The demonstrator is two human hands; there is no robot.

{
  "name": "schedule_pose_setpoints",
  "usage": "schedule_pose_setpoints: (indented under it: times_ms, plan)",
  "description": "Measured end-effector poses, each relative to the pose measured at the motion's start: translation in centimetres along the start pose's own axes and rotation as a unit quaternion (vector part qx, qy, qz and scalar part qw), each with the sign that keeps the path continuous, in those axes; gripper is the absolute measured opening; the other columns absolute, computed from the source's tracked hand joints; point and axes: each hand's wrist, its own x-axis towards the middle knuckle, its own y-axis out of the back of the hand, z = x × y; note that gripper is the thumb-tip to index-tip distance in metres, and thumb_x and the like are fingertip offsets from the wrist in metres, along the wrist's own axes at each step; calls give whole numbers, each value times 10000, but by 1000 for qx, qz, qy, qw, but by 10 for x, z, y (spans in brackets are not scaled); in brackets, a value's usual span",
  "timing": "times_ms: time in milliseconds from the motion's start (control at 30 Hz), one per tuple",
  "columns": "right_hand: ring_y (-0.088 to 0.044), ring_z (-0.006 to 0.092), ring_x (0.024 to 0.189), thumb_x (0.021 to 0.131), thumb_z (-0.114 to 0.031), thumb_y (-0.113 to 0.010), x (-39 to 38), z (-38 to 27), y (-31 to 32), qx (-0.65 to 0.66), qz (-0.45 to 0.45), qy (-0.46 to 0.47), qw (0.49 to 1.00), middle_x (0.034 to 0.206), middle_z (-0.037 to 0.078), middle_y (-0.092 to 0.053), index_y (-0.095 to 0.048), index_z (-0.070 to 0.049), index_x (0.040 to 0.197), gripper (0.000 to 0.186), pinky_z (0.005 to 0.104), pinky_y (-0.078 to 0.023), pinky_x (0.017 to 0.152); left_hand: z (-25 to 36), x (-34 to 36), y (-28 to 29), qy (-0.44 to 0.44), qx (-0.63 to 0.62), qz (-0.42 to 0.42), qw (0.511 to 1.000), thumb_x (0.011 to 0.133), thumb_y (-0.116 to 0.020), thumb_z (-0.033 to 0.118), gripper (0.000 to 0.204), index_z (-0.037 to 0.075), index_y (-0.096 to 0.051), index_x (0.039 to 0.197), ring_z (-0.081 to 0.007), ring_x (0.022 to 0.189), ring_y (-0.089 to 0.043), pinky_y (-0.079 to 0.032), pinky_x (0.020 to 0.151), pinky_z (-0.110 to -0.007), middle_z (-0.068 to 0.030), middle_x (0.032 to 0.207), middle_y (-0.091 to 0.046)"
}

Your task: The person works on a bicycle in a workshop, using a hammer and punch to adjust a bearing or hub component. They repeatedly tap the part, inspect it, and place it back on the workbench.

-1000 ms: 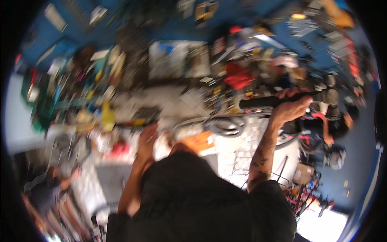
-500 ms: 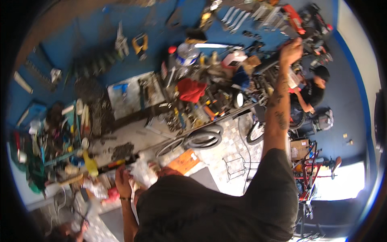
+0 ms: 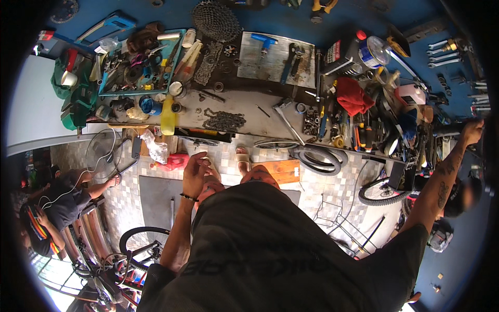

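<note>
My left hand (image 3: 196, 174) hangs in the air before the workbench (image 3: 249, 112), its fingers loosely bent and apart, with nothing in it. A bead bracelet circles that wrist. Far out to the right, my right arm is stretched toward the blue wall. My right hand (image 3: 472, 132) is closed there, beside a dark long object (image 3: 448, 129); whatever it holds, if anything, is hidden. On the bench nearest my left hand lie a bike chain (image 3: 223, 120) and a yellow bottle (image 3: 167, 115). A metal tray (image 3: 278, 60) carries a blue-handled tool (image 3: 265, 42).
A teal tray (image 3: 104, 86) of parts and a green vise (image 3: 78, 104) are at the left. A red cloth (image 3: 354, 96) lies among tools at right. Tires (image 3: 319, 158) and a wire stand (image 3: 338, 221) are on the floor. One person (image 3: 67, 197) sits left; another (image 3: 462, 197) is behind my right arm.
The view has swung left, so the bench now runs level across it and its left end shows fully. My right arm remains stretched out, now lower and nearer the right rim.
</note>
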Motion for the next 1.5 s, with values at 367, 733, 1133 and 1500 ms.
schedule_pose_setpoints:
  times_ms: [367,733,1133,1500]
  plan:
    - [-702,431,929,967,-591,-504,-24,21,-41,8,-38,18,999,990,255,-739,-738,38,1053,676,531,-530,811,3,7,-6,-12,28,-6,1000,1015,-645,119,317,29,-614,1317,-104,834,-655,-551,752,-254,-41,981,-676]
    - [-740,312,876,927,-528,-665,-118,32,-46,49,-124,74,988,1047,177,-761,-737,-22,1173,567,438,-560,741,-12,-6,6,15,22,11,1000,1028,-613,148,294,2,-630,1282,-123,831,-680,-568,754,-267,-51,959,-688]
    - [-648,218,978,1004,-109,-662,-513,-210,137,457,-246,4,855,1087,116,-690,-657,27,1171,216,357,-520,896,48,121,32,-207,420,286,836,871,-781,187,505,82,-584,1324,-341,859,-693,-559,779,-451,-129,1151,-627]
    - [-652,326,1062,801,-176,-856,-596,-369,347,571,-542,133,603,1208,147,-620,-622,-72,1296,558,419,-550,855,96,74,14,-118,137,97,979,894,-764,73,454,16,-570,1301,-153,972,-662,-528,816,-299,-69,1028,-678]
